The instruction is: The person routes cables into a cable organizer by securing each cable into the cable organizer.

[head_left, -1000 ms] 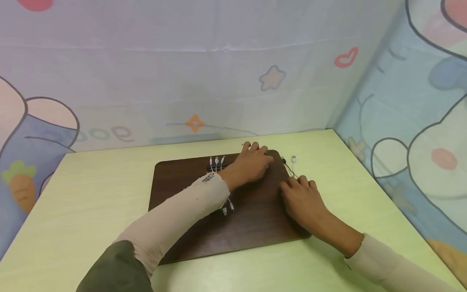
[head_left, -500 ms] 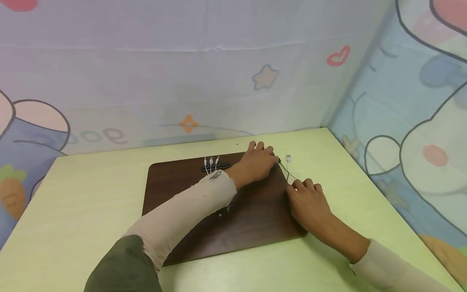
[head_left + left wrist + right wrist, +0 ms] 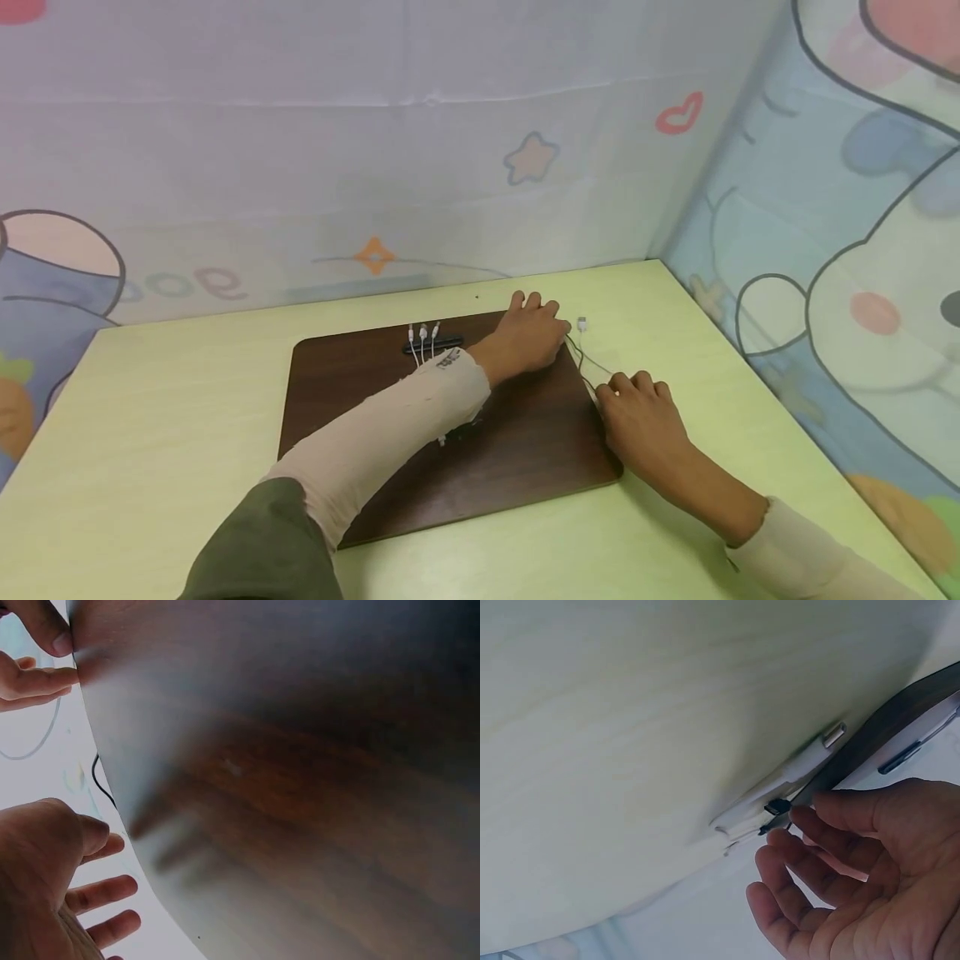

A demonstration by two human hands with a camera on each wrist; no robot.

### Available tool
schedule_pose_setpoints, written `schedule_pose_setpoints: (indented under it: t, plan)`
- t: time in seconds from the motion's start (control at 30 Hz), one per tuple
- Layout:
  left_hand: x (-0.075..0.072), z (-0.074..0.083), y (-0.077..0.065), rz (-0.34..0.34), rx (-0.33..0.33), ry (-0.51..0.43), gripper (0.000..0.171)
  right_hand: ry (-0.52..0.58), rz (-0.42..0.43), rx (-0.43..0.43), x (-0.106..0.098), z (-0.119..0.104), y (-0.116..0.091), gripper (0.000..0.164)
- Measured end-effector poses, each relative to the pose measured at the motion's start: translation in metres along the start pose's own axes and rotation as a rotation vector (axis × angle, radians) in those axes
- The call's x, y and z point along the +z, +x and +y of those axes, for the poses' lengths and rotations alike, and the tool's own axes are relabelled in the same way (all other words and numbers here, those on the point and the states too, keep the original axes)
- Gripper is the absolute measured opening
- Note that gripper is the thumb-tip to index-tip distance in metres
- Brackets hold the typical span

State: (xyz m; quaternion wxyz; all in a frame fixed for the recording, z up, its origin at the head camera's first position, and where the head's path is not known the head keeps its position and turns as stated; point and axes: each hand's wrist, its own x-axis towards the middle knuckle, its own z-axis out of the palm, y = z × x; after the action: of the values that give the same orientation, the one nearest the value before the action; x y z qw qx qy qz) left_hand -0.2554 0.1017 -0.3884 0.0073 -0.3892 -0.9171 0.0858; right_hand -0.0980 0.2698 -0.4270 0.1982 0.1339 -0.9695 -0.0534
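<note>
A dark brown board (image 3: pixel 540 417) lies on the pale table. My left hand (image 3: pixel 528 333) is over its far right corner. In the left wrist view, its fingers (image 3: pixel 109 892) are spread loosely past the board's edge, with no object visible between them. A thin black cable (image 3: pixel 581 362) runs beside the board from under the left hand to my right hand (image 3: pixel 645 425). The right hand's thumb and index tips meet at the board's right edge, pinching the cable. In the right wrist view, a small black plug (image 3: pixel 778 806) sits right at those fingertips.
A white USB plug (image 3: pixel 582 323) lies beyond the board's right edge. A white plug with a metal tip (image 3: pixel 810 759) lies on the table beside the board. Three white plugs stand at a black strip (image 3: pixel 450 342) on the board. My left sleeve (image 3: pixel 397 433) crosses the board.
My left hand has moved slightly right to the board's far corner, and now covers the end of the black cable that was visible before. The head view has shifted slightly right.
</note>
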Motion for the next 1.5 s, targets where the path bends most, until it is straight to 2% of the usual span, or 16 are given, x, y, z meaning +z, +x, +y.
schedule_pose_setpoints:
  t: [0.27, 0.4, 0.8, 1.13, 1.5]
  plan:
    - [0.001, 0.003, 0.01, -0.04, -0.031, -0.055, 0.036, -0.003, 0.001, 0.018, 0.001, 0.007, -0.004, 0.015]
    - [0.005, 0.003, 0.015, -0.037, -0.039, -0.068, 0.037, -0.011, 0.01, 0.025, 0.001, 0.01, -0.006, 0.017]
    - [0.007, 0.004, 0.028, -0.028, -0.052, -0.05, 0.037, -0.03, -0.008, 0.036, 0.003, 0.017, -0.008, 0.007]
    - [0.008, 0.012, 0.037, 0.034, -0.044, -0.012, 0.042, -0.043, -0.039, 0.051, 0.003, 0.021, -0.009, 0.005]
    - [0.011, 0.016, 0.049, 0.076, -0.068, 0.012, 0.032, -0.043, -0.028, 0.051, 0.004, 0.024, -0.011, 0.004]
